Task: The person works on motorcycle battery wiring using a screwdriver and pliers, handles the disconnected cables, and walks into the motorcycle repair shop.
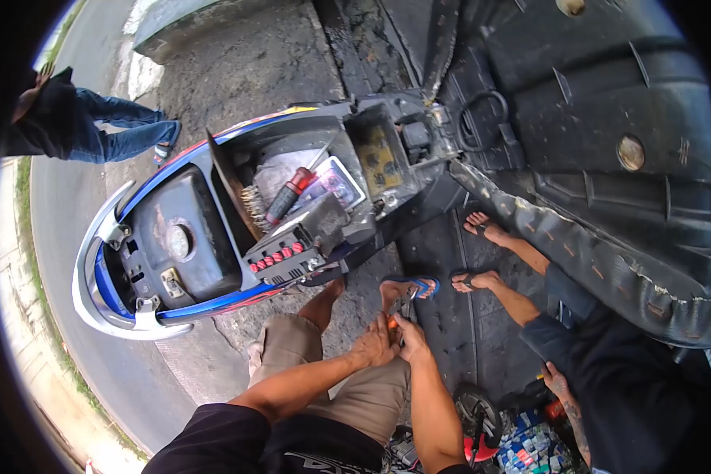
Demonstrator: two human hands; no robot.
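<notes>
Both hands meet in front of my knees, below the scooter body. My left hand [374,343] has its fingers closed at a small orange-handled tool [393,322]. Beside it, my right hand [411,338] is closed round the same tool, whose dark metal end points up. The opened scooter [237,298] lies above them. In its storage bay rest a red and black screwdriver [290,194], a metal spring [254,207] and a picture card [332,183]. A socket set with red parts [278,256] sits at the bay's near edge.
The raised seat underside [592,118] fills the upper right. A person in dark clothes [632,379] is at the right, a tattooed forearm near small boxes [529,446]. Another person in jeans [118,130] stands upper left. A silver grab rail [83,276] curves round the scooter's tail.
</notes>
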